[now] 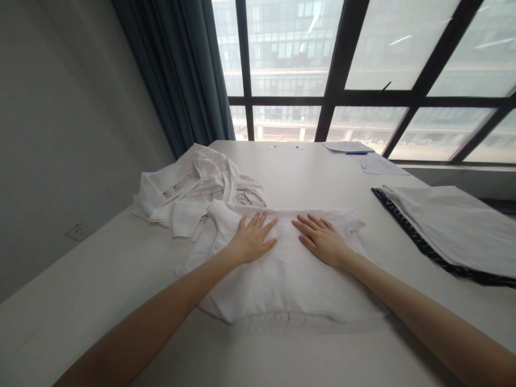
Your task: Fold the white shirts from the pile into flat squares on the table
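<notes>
A white garment [286,285] lies partly folded on the white table in front of me, its far edge fairly straight. Flat on its left half rests my left hand [252,240], fingers spread. My right hand [322,240] presses on the right half with its fingers stretched out toward the middle. Neither hand grips anything. Just beyond the garment's left side, a crumpled heap of white cloth [193,183] touches or nearly touches it; I cannot tell which. What kind of garment it is does not show clearly.
On the right of the table [100,290] lies a stack of folded white cloth [455,226] over a black piece with white marks [415,236]. Papers [349,147] and a blue pen [356,153] lie at the far edge. Behind are a window and a dark curtain [181,70].
</notes>
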Action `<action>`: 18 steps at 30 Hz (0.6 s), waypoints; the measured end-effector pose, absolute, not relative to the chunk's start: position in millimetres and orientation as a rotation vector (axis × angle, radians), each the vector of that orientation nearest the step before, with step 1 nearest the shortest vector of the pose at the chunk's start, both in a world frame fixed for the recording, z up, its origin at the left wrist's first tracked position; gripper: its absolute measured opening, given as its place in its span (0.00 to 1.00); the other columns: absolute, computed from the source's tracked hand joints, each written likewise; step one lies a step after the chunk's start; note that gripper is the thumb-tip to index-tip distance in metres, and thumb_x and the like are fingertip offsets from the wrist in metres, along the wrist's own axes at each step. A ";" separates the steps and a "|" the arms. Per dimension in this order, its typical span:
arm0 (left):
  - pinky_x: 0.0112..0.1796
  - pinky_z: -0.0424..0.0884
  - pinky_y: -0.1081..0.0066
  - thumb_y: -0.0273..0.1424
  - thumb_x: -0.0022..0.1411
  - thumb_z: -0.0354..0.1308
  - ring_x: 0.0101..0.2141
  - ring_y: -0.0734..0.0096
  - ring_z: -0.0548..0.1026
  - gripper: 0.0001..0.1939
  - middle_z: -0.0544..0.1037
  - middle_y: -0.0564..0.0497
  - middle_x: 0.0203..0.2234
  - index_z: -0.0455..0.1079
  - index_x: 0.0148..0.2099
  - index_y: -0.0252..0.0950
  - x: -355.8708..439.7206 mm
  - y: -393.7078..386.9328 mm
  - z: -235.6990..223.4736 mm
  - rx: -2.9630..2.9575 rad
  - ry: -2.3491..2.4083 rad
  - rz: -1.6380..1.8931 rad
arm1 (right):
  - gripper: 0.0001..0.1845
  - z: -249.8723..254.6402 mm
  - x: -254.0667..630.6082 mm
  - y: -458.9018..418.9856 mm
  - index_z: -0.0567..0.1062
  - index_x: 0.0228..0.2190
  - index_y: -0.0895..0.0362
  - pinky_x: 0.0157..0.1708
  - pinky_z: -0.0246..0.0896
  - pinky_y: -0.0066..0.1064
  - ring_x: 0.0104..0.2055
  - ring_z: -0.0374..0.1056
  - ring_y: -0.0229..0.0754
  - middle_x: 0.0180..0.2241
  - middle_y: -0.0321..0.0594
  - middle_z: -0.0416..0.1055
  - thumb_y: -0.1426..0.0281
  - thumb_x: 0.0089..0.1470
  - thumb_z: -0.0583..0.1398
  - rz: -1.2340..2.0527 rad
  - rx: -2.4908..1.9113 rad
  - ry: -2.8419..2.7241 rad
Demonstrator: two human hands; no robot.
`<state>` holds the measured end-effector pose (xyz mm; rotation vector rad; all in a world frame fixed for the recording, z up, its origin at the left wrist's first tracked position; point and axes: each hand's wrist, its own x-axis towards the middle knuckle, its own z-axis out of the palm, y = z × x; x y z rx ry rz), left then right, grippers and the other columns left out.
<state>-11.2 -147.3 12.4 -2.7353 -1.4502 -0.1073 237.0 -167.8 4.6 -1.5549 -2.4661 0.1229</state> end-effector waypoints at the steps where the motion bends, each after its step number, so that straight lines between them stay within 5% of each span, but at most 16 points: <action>1: 0.60 0.47 0.42 0.45 0.69 0.46 0.67 0.51 0.48 0.30 0.51 0.38 0.67 0.51 0.69 0.42 -13.8 -146.5 13.2 -2.731 -1.460 -0.094 | 0.29 4.7 240.2 -168.0 0.57 0.64 0.48 0.63 0.42 0.54 0.69 0.44 0.52 0.67 0.37 0.50 0.56 0.65 0.43 0.102 -1.614 -2.488; 5: 0.60 0.45 0.42 0.49 0.69 0.44 0.67 0.51 0.46 0.31 0.48 0.39 0.68 0.50 0.69 0.45 -34.5 -136.1 18.3 -2.710 -1.519 -0.026 | 0.32 3.8 263.0 -166.2 0.52 0.66 0.46 0.64 0.40 0.53 0.70 0.40 0.51 0.68 0.35 0.44 0.51 0.65 0.40 0.061 -1.770 -2.482; 12: 0.60 0.48 0.44 0.46 0.69 0.45 0.66 0.51 0.50 0.31 0.52 0.39 0.67 0.51 0.69 0.42 -105.3 -114.3 13.1 -2.464 -1.795 -0.074 | 0.34 -7.5 321.3 -165.1 0.57 0.64 0.51 0.63 0.41 0.55 0.68 0.45 0.53 0.67 0.42 0.49 0.50 0.62 0.44 0.018 -1.938 -2.240; 18: 0.61 0.50 0.53 0.39 0.62 0.52 0.63 0.53 0.59 0.30 0.62 0.38 0.63 0.60 0.64 0.32 -135.3 -101.5 -4.6 -2.404 -1.965 -0.852 | 0.34 -14.5 338.7 -159.7 0.61 0.60 0.63 0.61 0.49 0.52 0.64 0.55 0.57 0.62 0.56 0.60 0.56 0.60 0.47 -0.008 -1.961 -1.939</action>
